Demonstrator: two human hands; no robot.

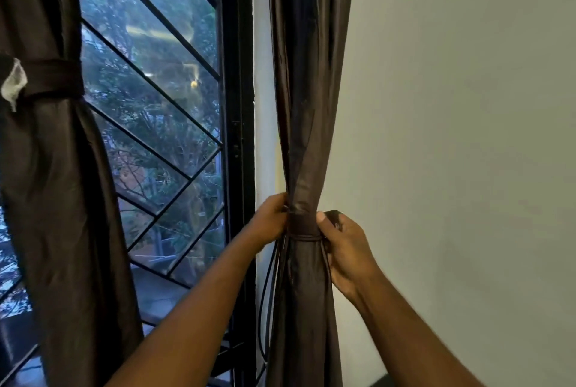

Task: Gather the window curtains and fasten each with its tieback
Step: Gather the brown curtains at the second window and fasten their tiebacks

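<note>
Dark brown glossy right curtain (pixel 307 106) gathered beside window frame (pixel 237 137), tieback (pixel 300 226) wrapped round it. My left hand (pixel 269 220) grips bundle; right hand (pixel 346 249) fingers pinch tieback end. Risk, I judge: slick fabric, end slips, wrap unwinds before fastened.

Window (pixel 156 90) between left curtain (pixel 62 199), right curtain (pixel 308 75)

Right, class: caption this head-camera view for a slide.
Left hand and right hand hold a brown tieback around the gathered right curtain; left curtain already tied.
</note>
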